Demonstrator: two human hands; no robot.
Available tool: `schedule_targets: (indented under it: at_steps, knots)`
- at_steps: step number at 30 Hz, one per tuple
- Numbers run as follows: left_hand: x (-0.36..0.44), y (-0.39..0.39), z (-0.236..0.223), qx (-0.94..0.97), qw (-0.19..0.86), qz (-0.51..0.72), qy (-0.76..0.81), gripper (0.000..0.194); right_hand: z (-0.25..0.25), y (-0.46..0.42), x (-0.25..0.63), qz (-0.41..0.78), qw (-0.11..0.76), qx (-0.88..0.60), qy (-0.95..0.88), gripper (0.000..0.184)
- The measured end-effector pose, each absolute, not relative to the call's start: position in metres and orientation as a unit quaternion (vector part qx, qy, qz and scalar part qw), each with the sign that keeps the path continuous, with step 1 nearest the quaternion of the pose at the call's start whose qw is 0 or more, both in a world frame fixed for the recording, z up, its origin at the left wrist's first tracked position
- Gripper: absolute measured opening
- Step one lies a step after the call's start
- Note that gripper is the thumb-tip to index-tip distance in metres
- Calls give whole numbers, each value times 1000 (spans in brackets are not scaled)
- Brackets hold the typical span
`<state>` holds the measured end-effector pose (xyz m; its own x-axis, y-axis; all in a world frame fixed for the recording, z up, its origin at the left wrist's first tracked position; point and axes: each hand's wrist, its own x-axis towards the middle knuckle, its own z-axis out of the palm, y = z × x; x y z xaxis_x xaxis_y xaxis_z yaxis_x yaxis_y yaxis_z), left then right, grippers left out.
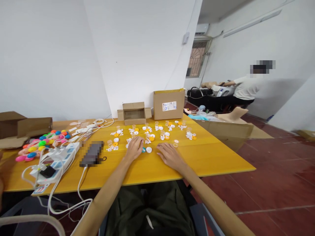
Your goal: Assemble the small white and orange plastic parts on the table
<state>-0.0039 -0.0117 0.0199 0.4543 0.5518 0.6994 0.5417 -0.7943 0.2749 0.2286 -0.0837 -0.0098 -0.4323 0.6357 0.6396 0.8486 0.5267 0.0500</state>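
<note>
My left hand (135,147) rests on the table among small plastic parts, its fingers loosely bent and apart, with nothing visible in them. Just right of it lie a teal disc (143,149) and a white disc (149,149). My right hand (169,154) lies palm down, fingers stretched out on the tabletop. Beyond its fingertips is a clear ring (175,145), with a small pale disc (176,141) behind it. Several groups of clear cups, orange discs (152,139) and white cut-out pieces (112,148) spread across the table; my left hand hides some pieces.
A small open carton (134,113) and a taller closed box (169,105) stand at the back. Left are a dark blurred device (91,154), a power strip (61,164) with cables, and colourful balls (41,143). A person (247,87) sits far right, beyond a large carton (221,131).
</note>
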Motion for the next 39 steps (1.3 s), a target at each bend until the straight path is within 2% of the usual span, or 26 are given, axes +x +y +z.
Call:
schedule_targets:
  at_steps: [8,12,23,39]
  knots:
    - [-6,-10,17,839,45,424,338,21,-3,-73,206,-171,282,-385,-862,24]
    - [-7,-10,15,842,58,419,335,21,-2,-68,202,-162,295,-367,-867,17]
    - [-5,-8,12,840,54,418,341,23,-9,-64,206,-143,325,-432,-829,14]
    - [-7,-7,8,834,72,392,382,24,-1,-45,172,-140,313,-386,-856,12]
